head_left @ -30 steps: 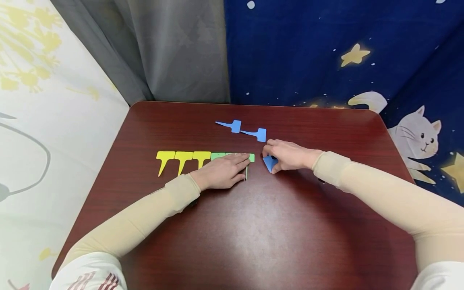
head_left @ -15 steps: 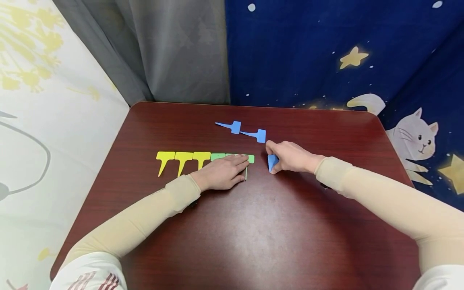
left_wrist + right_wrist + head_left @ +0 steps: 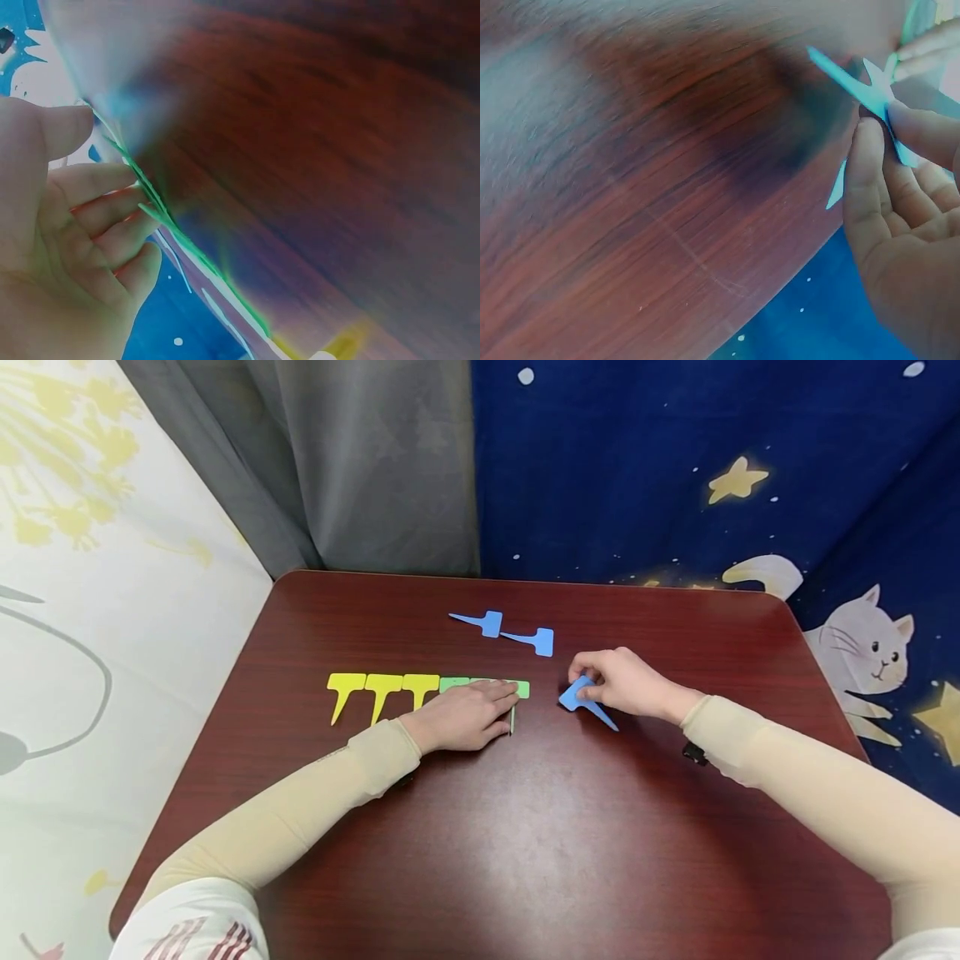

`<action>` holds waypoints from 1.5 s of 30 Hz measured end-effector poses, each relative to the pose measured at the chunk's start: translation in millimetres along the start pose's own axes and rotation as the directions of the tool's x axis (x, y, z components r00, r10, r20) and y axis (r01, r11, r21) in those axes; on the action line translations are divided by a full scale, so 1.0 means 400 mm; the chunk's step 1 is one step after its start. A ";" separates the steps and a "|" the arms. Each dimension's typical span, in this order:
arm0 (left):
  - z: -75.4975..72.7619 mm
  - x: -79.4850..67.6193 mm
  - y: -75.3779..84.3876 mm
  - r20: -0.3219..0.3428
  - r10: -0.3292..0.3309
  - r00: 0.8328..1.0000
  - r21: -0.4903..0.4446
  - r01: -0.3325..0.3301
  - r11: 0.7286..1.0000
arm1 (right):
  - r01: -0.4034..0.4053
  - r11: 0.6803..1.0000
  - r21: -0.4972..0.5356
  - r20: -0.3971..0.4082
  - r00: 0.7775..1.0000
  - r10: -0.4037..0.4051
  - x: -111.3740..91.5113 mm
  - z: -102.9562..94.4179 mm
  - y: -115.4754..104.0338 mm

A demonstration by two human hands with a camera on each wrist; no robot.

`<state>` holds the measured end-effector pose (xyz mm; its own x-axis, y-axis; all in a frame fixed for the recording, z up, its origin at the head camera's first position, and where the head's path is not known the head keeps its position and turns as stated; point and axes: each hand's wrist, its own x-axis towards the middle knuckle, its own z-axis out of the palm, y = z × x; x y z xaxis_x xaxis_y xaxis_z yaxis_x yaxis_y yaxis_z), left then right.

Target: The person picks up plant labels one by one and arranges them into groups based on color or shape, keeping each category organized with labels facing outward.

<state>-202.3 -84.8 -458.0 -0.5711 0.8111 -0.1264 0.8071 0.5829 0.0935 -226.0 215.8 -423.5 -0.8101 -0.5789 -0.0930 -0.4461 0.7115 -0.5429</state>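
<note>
Between thumb and fingers, my right hand (image 3: 626,681) pinches a blue T-shaped plant label (image 3: 576,693), its pointed stem slanting toward the lower right. In the right wrist view the same blue label (image 3: 870,94) stands tilted off the table. My left hand (image 3: 463,717) lies flat with extended fingers over a row of green T-shaped labels (image 3: 522,689), hiding most of them. Left of these, and in line with them, are three yellow T-shaped labels (image 3: 347,682). The left wrist view shows the left palm (image 3: 82,255) and the green labels (image 3: 169,217) edge-on under the fingertips.
Two more blue labels (image 3: 492,624) lie farther back, stems pointing left. The dark red wooden table (image 3: 465,860) has rounded corners. Behind it hang a grey curtain (image 3: 390,468) and a blue curtain (image 3: 600,468) with stars and a cat.
My right hand has lifted the blue label, shifted slightly right and turned it, so its stem now shows. My left hand has stayed in place on the green labels.
</note>
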 end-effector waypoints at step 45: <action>-0.001 0.011 0.012 -0.039 -0.028 0.999 0.032 0.029 0.999 | 0.065 0.992 -0.106 -0.098 0.992 -0.076 0.061 0.092 -0.009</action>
<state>-200.8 -78.3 -457.7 -0.5988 0.7958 -0.0901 0.7946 0.6044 0.0577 -230.0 184.5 -454.5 -0.8074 -0.5892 0.0311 -0.5360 0.7104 -0.4561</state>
